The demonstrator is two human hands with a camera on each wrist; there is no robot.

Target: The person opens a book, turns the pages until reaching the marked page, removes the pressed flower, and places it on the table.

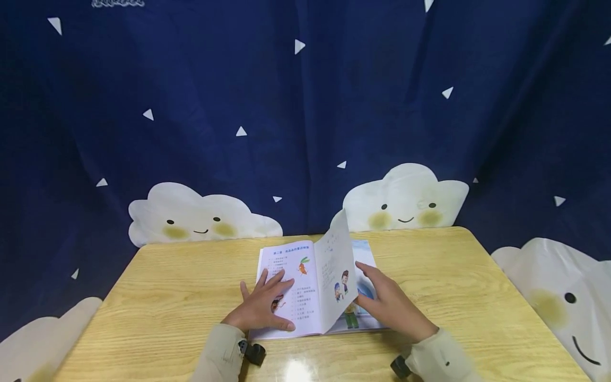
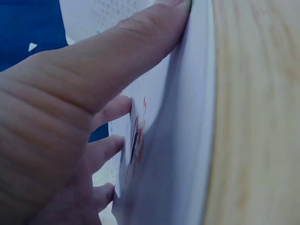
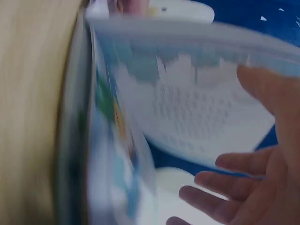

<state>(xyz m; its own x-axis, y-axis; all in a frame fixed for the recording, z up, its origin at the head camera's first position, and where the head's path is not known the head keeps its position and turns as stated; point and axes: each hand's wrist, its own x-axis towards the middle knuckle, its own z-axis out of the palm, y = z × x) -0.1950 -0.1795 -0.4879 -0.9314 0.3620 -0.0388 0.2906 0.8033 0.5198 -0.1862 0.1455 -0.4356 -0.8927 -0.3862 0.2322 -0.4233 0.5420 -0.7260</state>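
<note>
An open book lies on the wooden table, with printed text and a carrot picture on its left page. My left hand rests on that page, fingers spread and thumb near the lower edge; the left wrist view shows the thumb along the page edge. One leaf stands raised from the middle of the book, showing two cartoon children. My right hand is at the raised leaf's right side, its thumb against the underside. Its other fingers are extended and apart. Beneath the leaf, a colourful picture page partly shows.
The light wooden table extends to both sides of the book. Behind it hangs a dark blue curtain with white triangles and smiling clouds. Small black devices are strapped at both wrists.
</note>
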